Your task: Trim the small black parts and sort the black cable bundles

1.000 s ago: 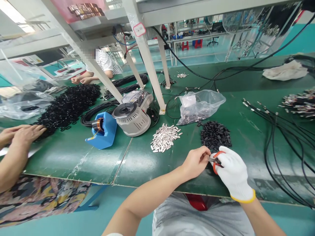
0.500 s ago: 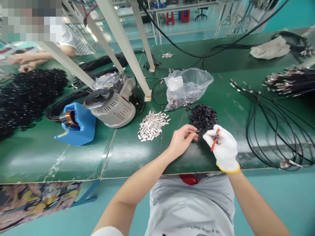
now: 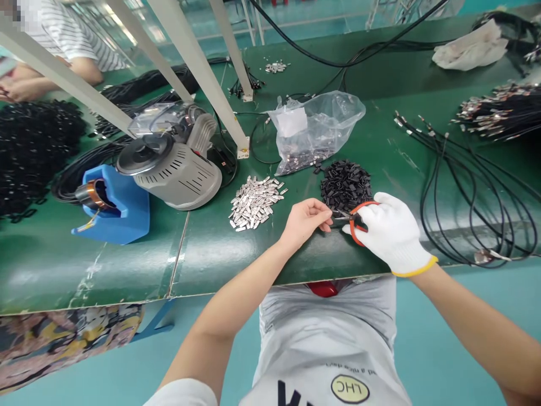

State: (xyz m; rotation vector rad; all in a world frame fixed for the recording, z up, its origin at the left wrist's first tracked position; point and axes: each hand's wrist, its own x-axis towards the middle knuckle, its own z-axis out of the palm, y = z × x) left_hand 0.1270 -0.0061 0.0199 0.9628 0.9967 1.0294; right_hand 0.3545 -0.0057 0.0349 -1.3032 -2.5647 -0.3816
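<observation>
My right hand (image 3: pixel 393 231), in a white glove with a yellow cuff, grips small pliers with orange handles (image 3: pixel 354 220). My bare left hand (image 3: pixel 303 221) pinches a tiny part at the pliers' tip; the part is too small to name. Both hands hover over the near edge of the green table (image 3: pixel 236 259). Just behind them lies a heap of small black parts (image 3: pixel 345 181). To the left of that heap sits a pile of small silver metal pieces (image 3: pixel 255 202).
A clear plastic bag (image 3: pixel 315 131) with parts lies behind the piles. A grey round machine (image 3: pixel 169 163) and a blue tape holder (image 3: pixel 114 208) stand left. Black cables (image 3: pixel 473 186) loop at right. Another person (image 3: pixel 54 51) works at the far left.
The view has tilted downward, so the table sits higher in the picture. My hands stayed together at the table's edge, the right hand turning the pliers from an upright hold to a more level one.
</observation>
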